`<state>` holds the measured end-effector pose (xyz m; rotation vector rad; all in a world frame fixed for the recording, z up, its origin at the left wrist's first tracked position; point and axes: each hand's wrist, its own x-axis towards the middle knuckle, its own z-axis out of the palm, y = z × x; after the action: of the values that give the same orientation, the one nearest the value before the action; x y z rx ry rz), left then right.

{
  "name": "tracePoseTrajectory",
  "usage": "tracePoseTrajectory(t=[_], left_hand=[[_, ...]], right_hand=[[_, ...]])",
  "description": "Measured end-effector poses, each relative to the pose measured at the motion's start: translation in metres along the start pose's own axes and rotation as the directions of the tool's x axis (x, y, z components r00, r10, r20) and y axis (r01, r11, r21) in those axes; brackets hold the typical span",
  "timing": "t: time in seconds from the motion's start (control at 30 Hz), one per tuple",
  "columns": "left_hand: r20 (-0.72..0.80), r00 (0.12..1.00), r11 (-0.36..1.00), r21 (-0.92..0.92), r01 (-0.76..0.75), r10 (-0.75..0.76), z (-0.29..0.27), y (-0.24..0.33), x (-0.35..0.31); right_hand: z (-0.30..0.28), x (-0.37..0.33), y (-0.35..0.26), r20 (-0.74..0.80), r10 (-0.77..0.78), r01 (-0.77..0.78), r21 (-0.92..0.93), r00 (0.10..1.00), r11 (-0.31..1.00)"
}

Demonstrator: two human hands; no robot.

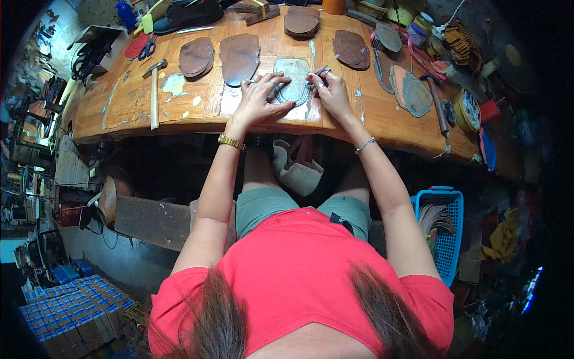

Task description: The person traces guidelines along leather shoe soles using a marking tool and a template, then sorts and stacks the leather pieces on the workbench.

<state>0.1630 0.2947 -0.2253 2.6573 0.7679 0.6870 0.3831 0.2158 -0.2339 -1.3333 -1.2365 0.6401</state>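
Note:
A pale grey-green template (293, 79) with a rounded outline lies flat near the front edge of the wooden table. My left hand (263, 96) rests on its left side with the fingers spread, pressing it down. At its right edge, my right hand (330, 91) pinches a thin, pale pen (329, 64), its tip hidden by the fingers. Stacks of brown leather pieces lie round about: one pile (240, 57) just beyond my left hand, another (196, 58) farther left, one (301, 22) at the back and one (351, 49) to the right.
A hammer (155, 96) and blue-handled scissors (147, 48) lie on the left of the table (197, 110). To the right are a second hammer (438, 107), grey oval pieces (417, 96) and a round tin (466, 110). A blue basket (448, 251) stands below on the right.

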Motion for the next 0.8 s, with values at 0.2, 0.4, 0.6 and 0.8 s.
tracePoseTrajectory(t=[0.2,0.4,0.6,0.8], left_hand=[[0.010,1.000,1.000,-0.014,0.010,-0.010,-0.002,0.002,0.000],[0.007,1.000,1.000,-0.011,0.005,-0.005,-0.001,0.000,0.001],[-0.002,1.000,1.000,-0.011,-0.002,0.002,0.001,-0.001,0.001],[0.012,1.000,1.000,-0.001,0.013,-0.013,0.000,0.000,0.000]], right_hand=[[0.006,-0.003,-0.006,0.046,-0.349,0.346,-0.299,0.936,0.889],[0.003,0.001,0.002,0.039,-0.281,0.283,-0.191,0.959,0.940],[0.003,-0.001,0.000,0.026,-0.218,0.220,-0.088,0.976,0.972],[0.003,-0.004,-0.006,0.124,-0.352,0.373,-0.296,0.928,0.879]])
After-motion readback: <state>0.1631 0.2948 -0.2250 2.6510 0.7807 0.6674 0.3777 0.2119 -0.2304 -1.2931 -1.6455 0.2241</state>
